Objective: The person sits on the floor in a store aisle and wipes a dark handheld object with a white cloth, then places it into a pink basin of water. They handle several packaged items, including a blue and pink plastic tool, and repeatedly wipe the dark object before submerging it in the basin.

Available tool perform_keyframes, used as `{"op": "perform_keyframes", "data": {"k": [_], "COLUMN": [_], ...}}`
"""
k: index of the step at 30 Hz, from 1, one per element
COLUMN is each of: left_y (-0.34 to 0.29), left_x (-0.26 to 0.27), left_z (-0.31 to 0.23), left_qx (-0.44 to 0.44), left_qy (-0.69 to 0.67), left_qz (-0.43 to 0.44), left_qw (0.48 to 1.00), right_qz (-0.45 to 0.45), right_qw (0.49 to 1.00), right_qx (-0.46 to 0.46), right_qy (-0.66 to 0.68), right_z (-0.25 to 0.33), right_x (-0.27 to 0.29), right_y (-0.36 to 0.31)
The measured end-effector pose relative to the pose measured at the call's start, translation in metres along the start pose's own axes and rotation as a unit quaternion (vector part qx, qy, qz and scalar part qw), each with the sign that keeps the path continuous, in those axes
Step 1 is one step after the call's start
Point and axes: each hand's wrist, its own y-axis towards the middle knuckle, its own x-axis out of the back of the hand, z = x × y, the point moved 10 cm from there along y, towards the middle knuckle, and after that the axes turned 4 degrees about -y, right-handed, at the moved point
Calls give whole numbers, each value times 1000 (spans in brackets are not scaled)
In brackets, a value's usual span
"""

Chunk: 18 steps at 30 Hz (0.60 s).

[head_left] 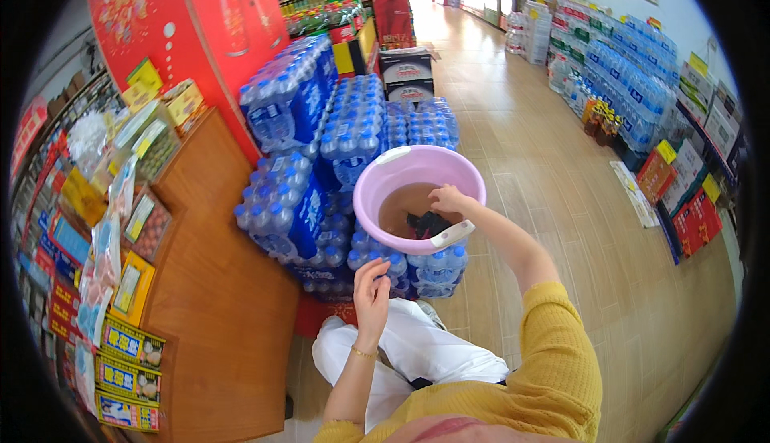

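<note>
Reaching into a pink basin (377, 182) atop stacked water packs (305, 202), shop aisle: hands apart, right hand (447, 199) pinching a dark cloth (427, 223).

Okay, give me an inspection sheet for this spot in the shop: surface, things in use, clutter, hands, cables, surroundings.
Surface: pink basin sits on stacked bottled water packs.
Things in use: basin holds murky water; a dark cloth lies in it.
Clutter: snack packets crowd the wooden counter.
Hands: right hand reaches into the basin at the cloth, grip unclear; left hand open, by the packs below the basin.
Cables: nothing seen.
Surroundings: tiled aisle, red drinks fridge, more water packs along the right wall.
</note>
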Motion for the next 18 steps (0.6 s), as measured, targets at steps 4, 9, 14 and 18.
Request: {"op": "perform_keyframes", "data": {"k": [4, 9, 14, 18], "left_y": [60, 147, 198, 200], "left_x": [-48, -79, -97, -93], "left_z": [17, 127, 220, 266], "left_qx": [-20, 62, 104, 185], "left_qy": [56, 83, 268, 432], "left_qz": [60, 82, 163, 243], "left_qw": [996, 991, 944, 849], "right_qz": [102, 197, 205, 237], "right_qw": [994, 974, 974, 969], "right_qx": [-45, 68, 93, -5], "right_qy": [-18, -84, -26, -65], "right_z": [8, 47, 52, 27], "right_x": [-28, -59, -75, -76], "right_y": [9, 27, 33, 25]}}
